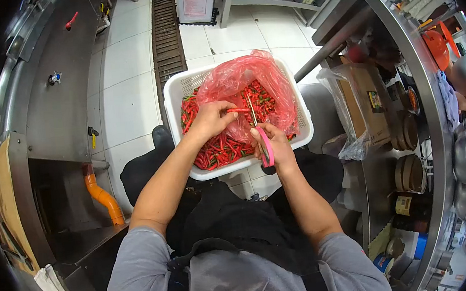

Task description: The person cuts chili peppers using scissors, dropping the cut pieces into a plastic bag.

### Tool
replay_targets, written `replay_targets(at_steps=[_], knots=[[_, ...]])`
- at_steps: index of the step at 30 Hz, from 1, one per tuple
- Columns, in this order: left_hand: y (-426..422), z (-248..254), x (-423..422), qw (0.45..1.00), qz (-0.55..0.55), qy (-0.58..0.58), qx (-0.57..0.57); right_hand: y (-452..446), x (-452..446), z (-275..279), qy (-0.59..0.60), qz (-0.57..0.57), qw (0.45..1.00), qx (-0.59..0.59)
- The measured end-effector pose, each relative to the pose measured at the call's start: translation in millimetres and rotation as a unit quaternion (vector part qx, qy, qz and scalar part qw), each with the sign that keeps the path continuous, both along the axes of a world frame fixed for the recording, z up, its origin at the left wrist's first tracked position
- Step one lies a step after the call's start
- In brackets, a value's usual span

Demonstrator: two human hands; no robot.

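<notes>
My left hand pinches a red chili pepper that points to the right, toward the scissor blades. In my right hand is a pair of scissors with pink handles, its metal blades pointing away from me beside the chili's tip. Whether the blades touch the chili I cannot tell. Below both hands stands a white plastic basket full of whole red chilies, some with green stems. Inside it, a crumpled red plastic bag lies open, with cut chili pieces in it.
A steel counter runs along the left, with an orange pipe under it. On the right, a steel shelf unit holds a cardboard box and pots. A floor drain grate lies ahead, near a white bin.
</notes>
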State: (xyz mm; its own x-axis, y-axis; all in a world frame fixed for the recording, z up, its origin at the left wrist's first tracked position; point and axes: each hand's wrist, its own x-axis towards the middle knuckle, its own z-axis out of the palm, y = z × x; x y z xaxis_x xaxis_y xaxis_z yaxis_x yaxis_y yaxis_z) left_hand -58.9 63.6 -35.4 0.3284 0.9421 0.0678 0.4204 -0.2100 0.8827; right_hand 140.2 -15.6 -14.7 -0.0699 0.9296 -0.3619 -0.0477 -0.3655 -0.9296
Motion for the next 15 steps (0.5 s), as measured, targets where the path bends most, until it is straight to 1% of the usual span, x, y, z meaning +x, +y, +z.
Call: replay_targets(at_steps=[1, 3, 8, 11, 13, 15], knots=[[0.8, -0.5, -1.5, 1.000, 0.003, -0.001, 0.001, 0.7, 0.1, 0.1, -0.016, 0.001, 1.000, -0.013], [1.4, -1.0, -2.1, 0.999, -0.013, 0.047, -0.015, -0.7, 0.9, -1.0, -0.025, 0.006, 1.000, -0.014], [-1.0, 1.0, -3.7, 0.999, 0.004, 0.040, -0.010, -16.4, 7.5, 3.4, -0.025, -0.004, 0.999, -0.044], [-2.8, 6.0, -1.5, 0.999, 0.008, 0.032, -0.013, -27.8, 10.1, 2.5, -0.023, -0.036, 0.998, -0.047], [-7.4, 11.7, 3.8, 1.000, 0.009, 0.024, -0.012, -32.0, 13.1, 2.5, 0.041, -0.024, 0.998, -0.048], [-14.7, 16.3, 10.3, 1.000, -0.017, 0.013, -0.020, -31.2, 12.9, 3.5, 0.029, -0.019, 0.999, -0.037]])
